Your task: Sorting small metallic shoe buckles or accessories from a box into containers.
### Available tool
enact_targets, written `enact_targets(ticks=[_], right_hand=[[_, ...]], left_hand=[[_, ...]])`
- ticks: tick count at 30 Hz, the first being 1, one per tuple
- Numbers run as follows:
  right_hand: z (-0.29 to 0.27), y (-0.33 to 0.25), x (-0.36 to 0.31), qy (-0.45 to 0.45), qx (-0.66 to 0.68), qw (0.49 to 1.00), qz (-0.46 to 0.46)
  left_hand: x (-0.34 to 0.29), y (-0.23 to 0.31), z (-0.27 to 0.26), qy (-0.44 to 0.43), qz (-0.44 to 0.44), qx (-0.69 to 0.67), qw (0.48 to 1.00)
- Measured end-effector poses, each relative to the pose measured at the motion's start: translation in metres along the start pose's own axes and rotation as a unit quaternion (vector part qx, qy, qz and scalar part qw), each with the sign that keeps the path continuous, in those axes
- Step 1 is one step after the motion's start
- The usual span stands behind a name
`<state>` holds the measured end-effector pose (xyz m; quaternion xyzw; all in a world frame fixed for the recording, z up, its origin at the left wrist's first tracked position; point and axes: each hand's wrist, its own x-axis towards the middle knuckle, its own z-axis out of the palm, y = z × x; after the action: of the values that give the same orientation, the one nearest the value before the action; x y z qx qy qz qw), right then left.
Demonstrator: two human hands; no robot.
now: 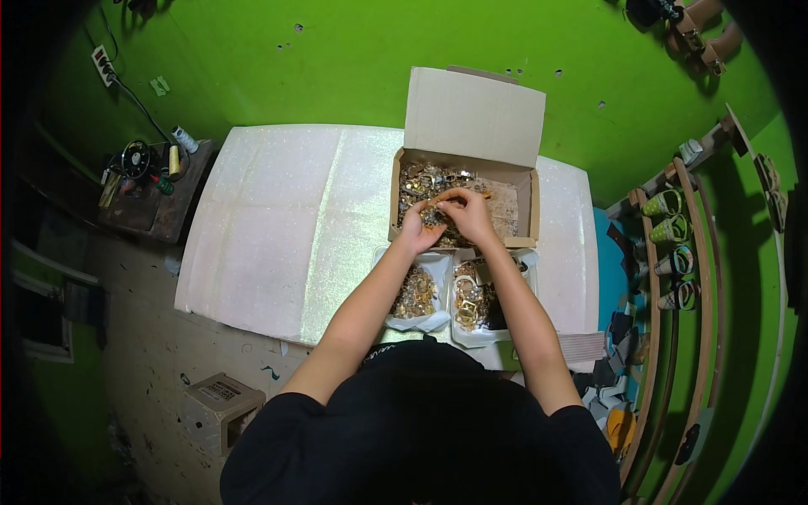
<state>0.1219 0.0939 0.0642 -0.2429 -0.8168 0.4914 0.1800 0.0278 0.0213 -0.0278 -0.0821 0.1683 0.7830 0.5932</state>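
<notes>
Both hands are over a cardboard box (534, 202) with its lid raised, its left side full of small metal buckles and fittings (429, 177). My left hand (418, 230) is curled with its thumb and fingers around small pieces that blend into the heap beneath. Close beside it, my right hand (469, 215) has its fingertips bent together toward the left hand's fingers, pinching something too small to name. Nearer to me stand a white tray of small metal pieces (414, 295) and another white tray with gold-coloured buckles (469, 311), partly behind my right forearm.
A table with a shiny whitish cover (269, 219) stands against the green wall (337, 59). A small dark side table (143, 215) with thread spools is at left. A low stool (223, 396) sits on the floor. Wooden racks with sandals (671, 230) are at right.
</notes>
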Motion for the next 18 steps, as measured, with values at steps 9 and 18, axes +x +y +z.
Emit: enact_targets(ticks=[9, 18], right_hand=[[0.01, 0.011, -0.049, -0.132, 0.293, 0.942, 0.098], [0.026, 0.029, -0.082, -0.118, 0.263, 0.952, 0.099]], left_hand=[[-0.025, -0.004, 0.037, -0.007, 0.006, 0.008, 1.0], [-0.014, -0.002, 0.025, -0.08, -0.013, -0.108, 0.991]])
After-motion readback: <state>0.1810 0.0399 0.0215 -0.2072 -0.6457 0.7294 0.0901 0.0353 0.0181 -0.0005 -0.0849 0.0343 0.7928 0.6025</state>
